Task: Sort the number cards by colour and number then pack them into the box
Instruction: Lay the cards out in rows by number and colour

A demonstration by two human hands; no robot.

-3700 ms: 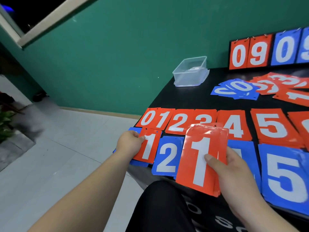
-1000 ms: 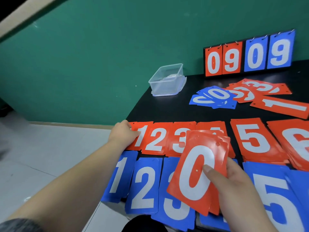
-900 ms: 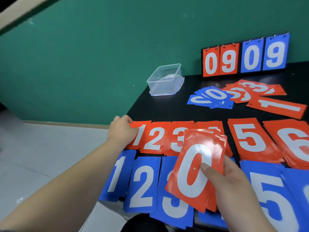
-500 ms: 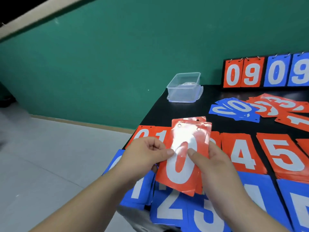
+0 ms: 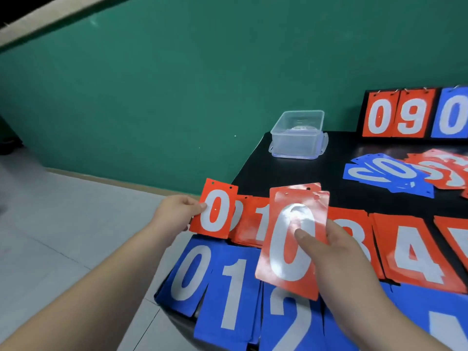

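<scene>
Red zeros in both hands.
The left hand (image 5: 177,215) pinches a red 0 card (image 5: 215,210) by its left edge, over the left end of the red row (image 5: 415,249) on the counter (image 5: 291,173). The right hand (image 5: 336,259) grips a stack of red cards (image 5: 283,244), 0 on top, thumb across its face. The clear box (image 5: 296,134) stands well apart at the far edge.

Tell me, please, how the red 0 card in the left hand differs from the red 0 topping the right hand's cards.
The left hand pinches a single red 0 card by its edge; the right hand holds a red stack of several. The single card reads clearly; glare washes the stack's top 0. Both: white 0 on red.
</scene>
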